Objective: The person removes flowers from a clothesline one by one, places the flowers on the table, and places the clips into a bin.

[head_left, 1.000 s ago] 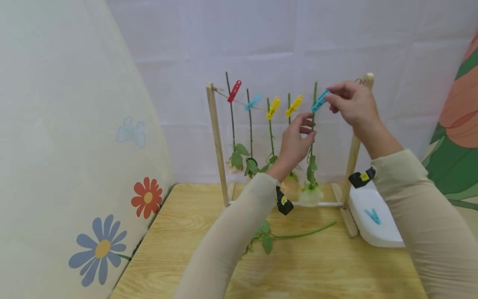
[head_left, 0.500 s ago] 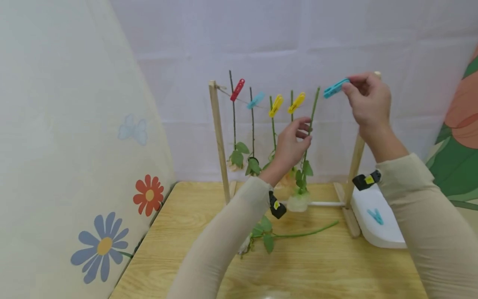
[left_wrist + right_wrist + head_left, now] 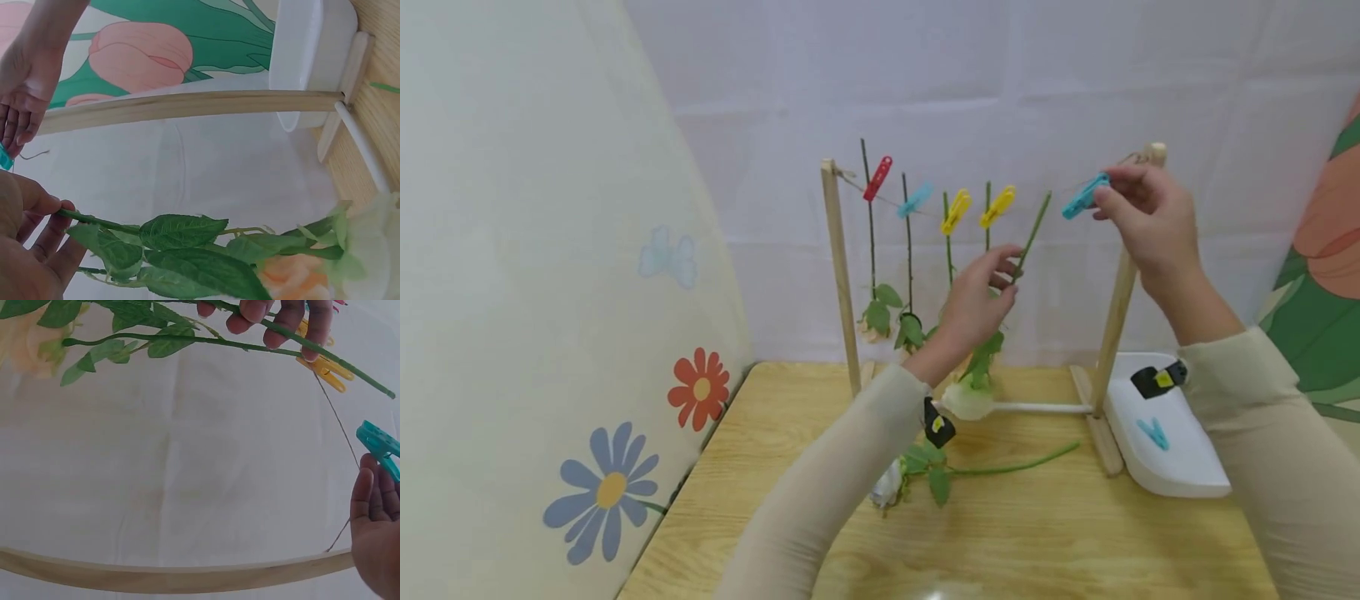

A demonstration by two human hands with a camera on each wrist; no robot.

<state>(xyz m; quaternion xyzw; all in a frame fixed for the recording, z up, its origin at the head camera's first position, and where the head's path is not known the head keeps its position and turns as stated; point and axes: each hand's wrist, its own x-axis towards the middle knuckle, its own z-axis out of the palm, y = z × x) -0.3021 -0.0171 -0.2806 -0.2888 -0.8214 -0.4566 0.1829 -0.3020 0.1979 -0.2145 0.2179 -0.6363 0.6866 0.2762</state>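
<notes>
My left hand (image 3: 981,296) pinches the green stem (image 3: 1036,233) of a pale artificial rose. It hangs bloom down, and its white-green head (image 3: 967,401) is low over the rack's white bar. The stem tilts, its cut end up to the right. My right hand (image 3: 1153,221) holds a teal clothespin (image 3: 1086,197) between thumb and fingers, apart from the stem. In the right wrist view the teal clothespin (image 3: 380,442) is beside the string (image 3: 337,415). Red (image 3: 877,178), light blue (image 3: 917,200) and yellow clothespins (image 3: 956,211) hold other upside-down stems along the string.
The wooden rack has a left post (image 3: 841,275) and a right post (image 3: 1123,317). A white tray (image 3: 1187,483) with another teal clothespin (image 3: 1153,434) stands at the right. A white flower (image 3: 887,485) lies on the table in front.
The teal clothespin has come away from the stem, moving right with my right hand. My left hand has lowered slightly, and the rose has tilted, its bloom swinging left.
</notes>
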